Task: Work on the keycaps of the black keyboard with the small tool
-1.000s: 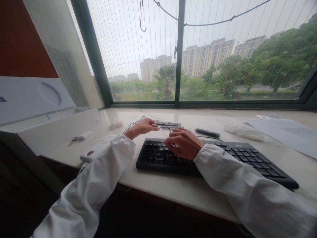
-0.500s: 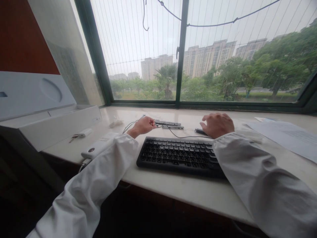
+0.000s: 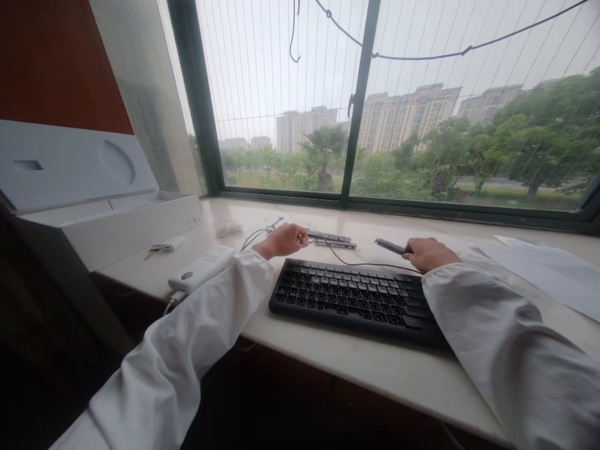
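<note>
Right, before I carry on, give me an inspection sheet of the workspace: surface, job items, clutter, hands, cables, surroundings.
Surface: pale, glossy counter.
Job items: black keyboard, many key positions apparently without caps; grey strips behind it; slim dark object.
Clutter: open white box and white device at left; papers at right.
Hands: right hand grips one end of the slim dark object; left hand, fingers curled, beside the strips, contents unclear.
Cables: thin dark cable behind the keyboard; white cable at the device.
Surroundings: window ahead, trees outside; other people, nothing seen.
</note>
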`<state>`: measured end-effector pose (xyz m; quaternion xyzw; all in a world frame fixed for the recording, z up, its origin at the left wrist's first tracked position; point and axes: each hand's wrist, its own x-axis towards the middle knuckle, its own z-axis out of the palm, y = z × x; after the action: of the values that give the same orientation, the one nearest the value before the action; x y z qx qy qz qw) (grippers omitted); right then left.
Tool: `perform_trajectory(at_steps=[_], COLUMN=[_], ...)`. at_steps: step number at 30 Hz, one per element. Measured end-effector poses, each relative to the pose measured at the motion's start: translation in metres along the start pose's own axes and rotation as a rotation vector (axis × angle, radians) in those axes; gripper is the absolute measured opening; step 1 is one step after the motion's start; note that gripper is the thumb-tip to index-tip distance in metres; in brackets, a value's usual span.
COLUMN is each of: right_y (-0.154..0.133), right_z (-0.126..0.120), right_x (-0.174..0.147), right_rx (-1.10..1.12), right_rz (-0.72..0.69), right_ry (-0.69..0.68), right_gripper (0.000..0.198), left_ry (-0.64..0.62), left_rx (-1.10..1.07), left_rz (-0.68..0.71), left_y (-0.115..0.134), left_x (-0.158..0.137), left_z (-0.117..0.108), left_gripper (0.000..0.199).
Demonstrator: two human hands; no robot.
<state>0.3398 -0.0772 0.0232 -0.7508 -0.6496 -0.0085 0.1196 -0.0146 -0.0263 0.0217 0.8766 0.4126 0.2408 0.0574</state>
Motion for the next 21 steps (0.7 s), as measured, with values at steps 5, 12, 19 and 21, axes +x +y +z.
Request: perform_trajectory(at_steps=[5,12,19,21], right_y=[-0.037,-0.11,-0.124,-0.124], right_z=[-0.003,0.015,0.023,0.025], right_x=[-0.007,-0.047,-0.065,-0.067], right_rx=[0.25,1.119,1.085,1.047], right_rz=[-0.166,-0.495,-0.603,-0.63], right_ry=[0.019,-0.314,-0.367,-0.325], right_gripper=[0.031,0.053,0.045,0.041], left_ry=[-0.026,-0.067,-0.095,-0.104], left_rx=[0.012,0.068,0.09,0.09], left_rz=[0.052,0.073,0.112,0.119], left_y=[-0.002,-0.006,-0.004,-0.003], left_x=[0.0,0.0,0.001,0.0], left_z=[-0.001,0.001,0.002,0.002], left_gripper=[0.021,0.021,0.023,0.023])
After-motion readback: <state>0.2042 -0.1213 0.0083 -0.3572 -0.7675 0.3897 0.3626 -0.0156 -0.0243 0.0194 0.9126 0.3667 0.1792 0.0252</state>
